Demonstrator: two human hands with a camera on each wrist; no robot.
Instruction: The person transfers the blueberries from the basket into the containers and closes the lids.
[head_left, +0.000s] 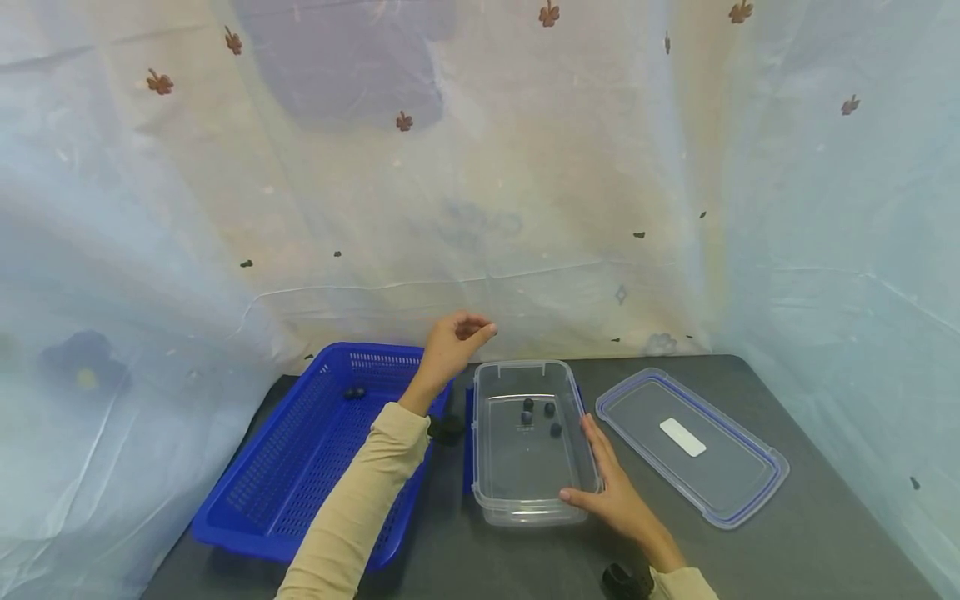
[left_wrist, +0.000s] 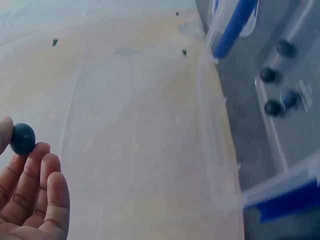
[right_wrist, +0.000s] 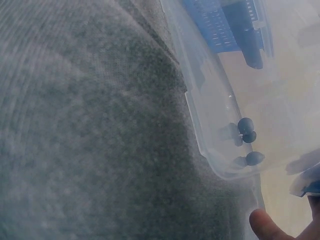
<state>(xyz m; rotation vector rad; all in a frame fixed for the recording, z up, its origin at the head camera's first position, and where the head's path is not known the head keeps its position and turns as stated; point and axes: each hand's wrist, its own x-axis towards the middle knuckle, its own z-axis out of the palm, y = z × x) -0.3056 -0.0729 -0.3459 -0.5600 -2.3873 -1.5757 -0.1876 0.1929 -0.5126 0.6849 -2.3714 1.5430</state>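
My left hand (head_left: 452, 347) is raised above the gap between the blue basket (head_left: 262, 533) and the clear container (head_left: 495, 475). In the left wrist view its thumb and fingers pinch a small dark oval ball (left_wrist: 23, 139), grape-sized and smooth. Several more dark balls (head_left: 550, 409) lie on the container's floor, toward its far half. My right hand (head_left: 617, 493) rests against the container's right side, fingers straight along the wall and thumb at the near right corner. Two dark balls (head_left: 355, 392) sit at the far end of the basket.
To the right, a clear lid (head_left: 720, 475) with a blue seal and a white label lies flat on the dark table (head_left: 787, 542). Blue clips (head_left: 469, 442) hang along the container's sides. A pale patterned curtain (head_left: 525, 208) surrounds the table's back and sides.
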